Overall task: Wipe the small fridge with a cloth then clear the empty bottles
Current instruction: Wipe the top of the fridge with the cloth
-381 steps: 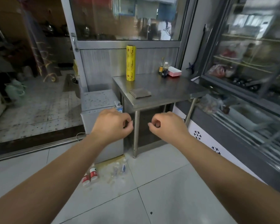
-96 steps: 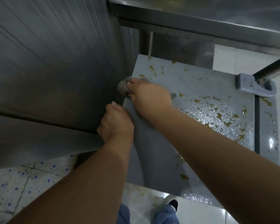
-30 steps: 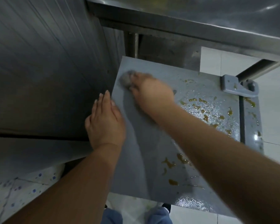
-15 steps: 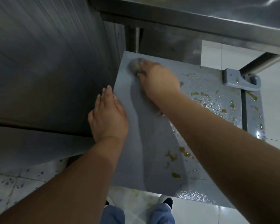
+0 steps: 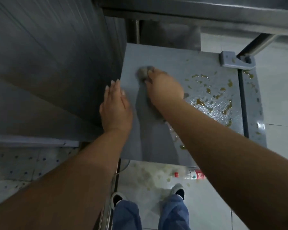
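Nearest, at the bottom edge of the view, stand two legs in blue trousers (image 5: pixel 173 213) with dark shoes on the pale tiled floor (image 5: pixel 211 205), which is smeared with yellowish spots. Just beyond the right shoe a clear plastic bottle with a red cap and red label (image 5: pixel 190 174) lies on its side on the floor, close under the near edge of the grey flat-topped small fridge (image 5: pixel 156 146); the right forearm cuts off its far end.

On the fridge top, the left hand (image 5: pixel 115 107) lies flat at the left edge, fingers straight and together, holding nothing. The right hand (image 5: pixel 164 87) curls its fingers round a bunched grey cloth (image 5: pixel 143 73) and presses it to the top near the far left corner. The cloth is blurred and mostly hidden beneath the hand.

Yellow-brown splashes (image 5: pixel 211 95) and a wet sheen cover the right half of the top. At the far right corner sits a grey hinge cover (image 5: pixel 231 61). Beyond, a steel surface (image 5: pixel 198 7) overhangs the fridge, one leg (image 5: pixel 259 44) slanting down at right. A ribbed metal wall (image 5: pixel 48 55) stands close along the fridge's left edge.
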